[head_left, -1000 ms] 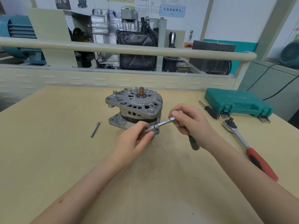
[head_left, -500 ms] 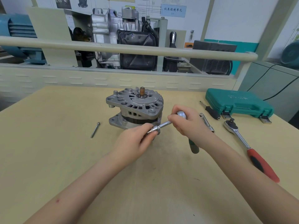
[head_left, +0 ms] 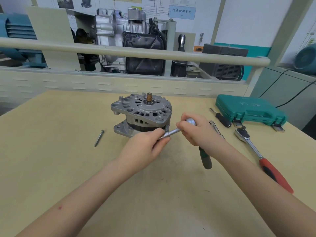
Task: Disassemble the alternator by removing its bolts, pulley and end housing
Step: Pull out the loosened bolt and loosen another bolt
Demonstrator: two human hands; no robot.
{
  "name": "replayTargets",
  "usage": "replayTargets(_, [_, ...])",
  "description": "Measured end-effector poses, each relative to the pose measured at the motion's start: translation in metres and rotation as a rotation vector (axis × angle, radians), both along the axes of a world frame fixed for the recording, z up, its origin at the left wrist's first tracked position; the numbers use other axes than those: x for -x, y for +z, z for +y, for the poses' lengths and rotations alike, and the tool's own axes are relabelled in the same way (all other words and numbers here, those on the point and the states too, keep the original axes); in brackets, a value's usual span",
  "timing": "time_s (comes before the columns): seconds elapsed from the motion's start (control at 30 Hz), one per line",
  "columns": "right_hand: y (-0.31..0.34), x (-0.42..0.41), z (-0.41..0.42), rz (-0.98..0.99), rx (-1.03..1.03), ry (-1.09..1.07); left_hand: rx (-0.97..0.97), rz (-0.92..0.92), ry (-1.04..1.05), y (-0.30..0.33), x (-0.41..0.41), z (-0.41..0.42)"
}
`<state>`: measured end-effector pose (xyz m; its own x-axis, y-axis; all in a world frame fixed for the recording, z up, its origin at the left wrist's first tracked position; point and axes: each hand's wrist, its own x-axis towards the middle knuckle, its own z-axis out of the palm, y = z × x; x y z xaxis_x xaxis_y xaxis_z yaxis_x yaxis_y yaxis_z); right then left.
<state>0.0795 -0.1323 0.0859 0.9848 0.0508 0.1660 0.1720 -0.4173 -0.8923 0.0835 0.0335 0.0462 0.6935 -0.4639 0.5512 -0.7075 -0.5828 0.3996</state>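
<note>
Steel bolt (head_left: pixel 98 138) lies freed beside the alternator (head_left: pixel 142 115), whose end housing is still on, while the left hand (head_left: pixel 145 149) pinches the extension bar (head_left: pixel 169 133) and the right hand (head_left: pixel 196 129) grips the green-handled ratchet (head_left: pixel 206 159).

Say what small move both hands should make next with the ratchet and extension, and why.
Probably seat the socket back on an alternator bolt. The left hand pinches the extension bar's tip and the right hand grips the small ratchet's head, off the housing. One bolt lies loose on the table; another bolt head remains.
</note>
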Motion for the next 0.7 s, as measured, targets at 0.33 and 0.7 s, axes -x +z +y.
replayTargets(0.33, [0.031, -0.016, -0.047, -0.119, -0.463, -0.271, -0.002, -0.045, 0.401, 0.018, -0.025, -0.003])
replayTargets(0.7, [0.017, -0.043, -0.058, -0.128, -0.5, -0.229, -0.023, -0.326, 0.136, 0.003, -0.052, 0.037])
